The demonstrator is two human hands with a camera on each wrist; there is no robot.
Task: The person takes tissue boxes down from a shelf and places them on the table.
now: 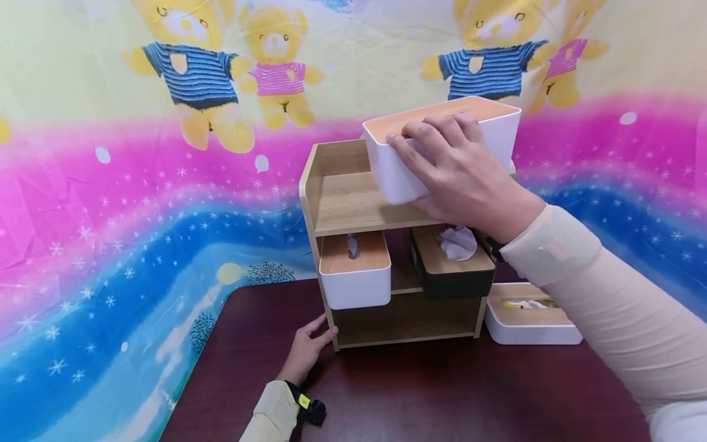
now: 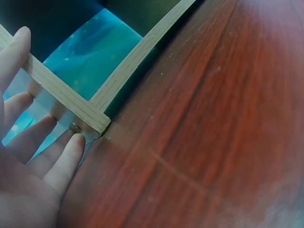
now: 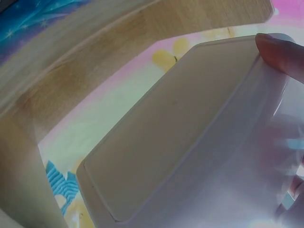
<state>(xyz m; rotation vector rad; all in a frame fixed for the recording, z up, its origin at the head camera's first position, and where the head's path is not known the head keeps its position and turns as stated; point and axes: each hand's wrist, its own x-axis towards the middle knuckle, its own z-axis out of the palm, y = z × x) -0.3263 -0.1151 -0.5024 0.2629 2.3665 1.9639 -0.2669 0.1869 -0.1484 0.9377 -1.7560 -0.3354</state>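
My right hand [image 1: 461,162] grips a white tissue box [image 1: 386,169] with a wood-coloured lid, tilted and raised over the top of a wooden desk shelf [image 1: 353,199]. Fingers lie over its near long side by the lid; in the right wrist view the thumb [image 3: 278,52] is against the edge of the pale underside [image 3: 161,128]. Low on the shelf's left side, my left hand [image 1: 309,347] holds the side panel [image 2: 66,97], thumb at the front edge and fingers along the outer face.
On the middle shelf stand a smaller white tissue box [image 1: 356,285] and a black one [image 1: 458,279] with tissue poking out. A low white box [image 1: 530,331] with a wooden lid lies right of the shelf on the dark red table [image 1: 420,393]. Behind hangs a bear-patterned cloth [image 1: 182,202].
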